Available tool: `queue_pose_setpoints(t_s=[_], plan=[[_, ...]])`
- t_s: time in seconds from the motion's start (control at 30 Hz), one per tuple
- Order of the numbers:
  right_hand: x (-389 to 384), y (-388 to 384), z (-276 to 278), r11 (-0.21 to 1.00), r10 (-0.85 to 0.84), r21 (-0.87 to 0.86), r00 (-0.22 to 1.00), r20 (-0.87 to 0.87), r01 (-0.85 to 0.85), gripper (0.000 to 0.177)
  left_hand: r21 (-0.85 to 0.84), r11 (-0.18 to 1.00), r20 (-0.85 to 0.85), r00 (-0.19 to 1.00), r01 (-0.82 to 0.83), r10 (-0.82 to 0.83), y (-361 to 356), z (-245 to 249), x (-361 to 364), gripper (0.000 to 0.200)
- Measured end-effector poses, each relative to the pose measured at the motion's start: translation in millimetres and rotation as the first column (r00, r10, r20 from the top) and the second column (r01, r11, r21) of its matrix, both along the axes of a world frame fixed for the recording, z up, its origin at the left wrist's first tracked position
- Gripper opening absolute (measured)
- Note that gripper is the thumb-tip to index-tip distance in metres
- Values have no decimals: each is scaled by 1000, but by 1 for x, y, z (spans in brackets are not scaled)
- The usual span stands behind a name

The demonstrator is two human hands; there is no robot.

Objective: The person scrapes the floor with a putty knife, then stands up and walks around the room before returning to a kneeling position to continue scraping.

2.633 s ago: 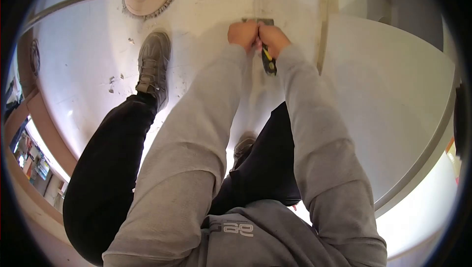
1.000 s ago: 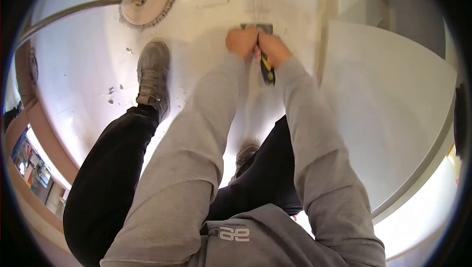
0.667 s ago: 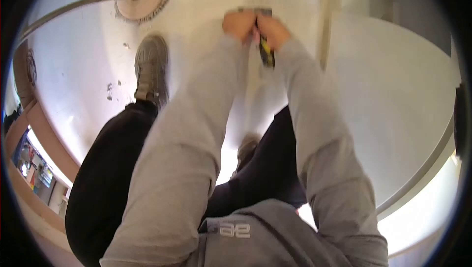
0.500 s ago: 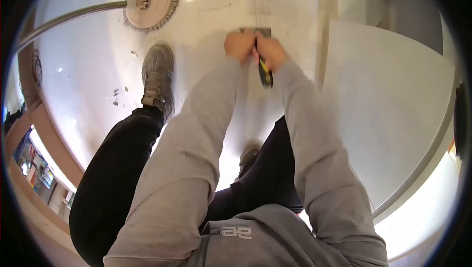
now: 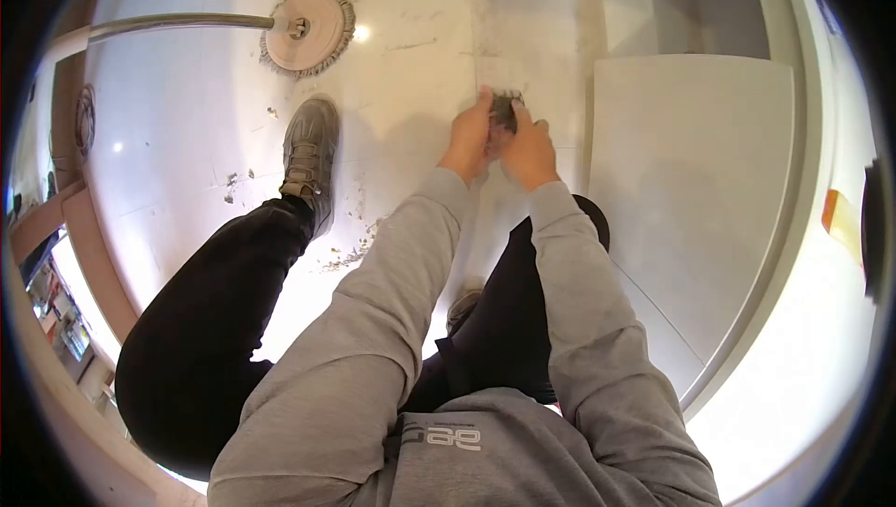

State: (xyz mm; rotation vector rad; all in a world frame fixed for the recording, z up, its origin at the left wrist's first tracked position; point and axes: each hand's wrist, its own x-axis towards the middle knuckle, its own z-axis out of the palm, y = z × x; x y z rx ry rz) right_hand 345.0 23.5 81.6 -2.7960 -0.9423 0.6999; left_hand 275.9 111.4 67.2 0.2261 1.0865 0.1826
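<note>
My two hands are close together low over the pale floor (image 5: 411, 134), around a scraper (image 5: 505, 110) whose dark, mottled blade shows between them. On the left side, my left hand (image 5: 471, 137) is closed against it, one finger or thumb pointing forward along the blade's edge. My right hand (image 5: 530, 150) grips it from the right, fingers bent over. The scraper's handle is hidden by the hands. Dark smudges mark the floor just ahead of the blade.
A round mop head (image 5: 306, 33) with a metal pole (image 5: 187, 22) lies ahead on the left. Loose debris (image 5: 359, 246) is scattered near my shoe (image 5: 311, 148). On the right stands a white panel (image 5: 691, 190). A wooden frame (image 5: 93, 264) borders the left.
Both hands have drawn back toward my body with the scraper. Its black and yellow handle, visible before, is now covered. The view has shifted slightly, and more floor debris shows.
</note>
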Motion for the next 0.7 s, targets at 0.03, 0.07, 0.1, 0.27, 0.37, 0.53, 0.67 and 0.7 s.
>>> queue_pose_setpoints(t_s=[0.03,0.07,0.1,0.27,0.37,0.53,0.67,0.7], plan=[[-2,1,5,1000,0,7,1000,9,0,59,7,1000,9,1000,0,0,-9,-12,3,33],[-5,5,8,999,7,-52,996,-90,-11,64,183,979,-72,994,92,-80,-20,-32,5,33],[-7,8,10,994,10,-105,982,-191,-30,69,348,918,-169,976,192,-140,-26,-45,6,33],[-5,1,-38,890,-221,282,880,-422,359,55,428,824,-371,904,371,-214,-13,-84,-5,28],[2,11,-41,651,-515,-19,423,-746,759,43,424,804,-462,863,417,-204,-17,-100,-15,21],[-21,-12,-91,710,-360,-18,341,-868,704,30,373,757,-609,757,537,-237,-37,-88,-45,26],[-56,-12,-74,888,-356,-130,479,-803,442,35,326,748,-678,695,577,-241,-38,-51,-62,43],[-63,-10,-73,747,-448,-197,262,-855,635,36,327,745,-679,693,581,-243,-39,-54,-63,43]])
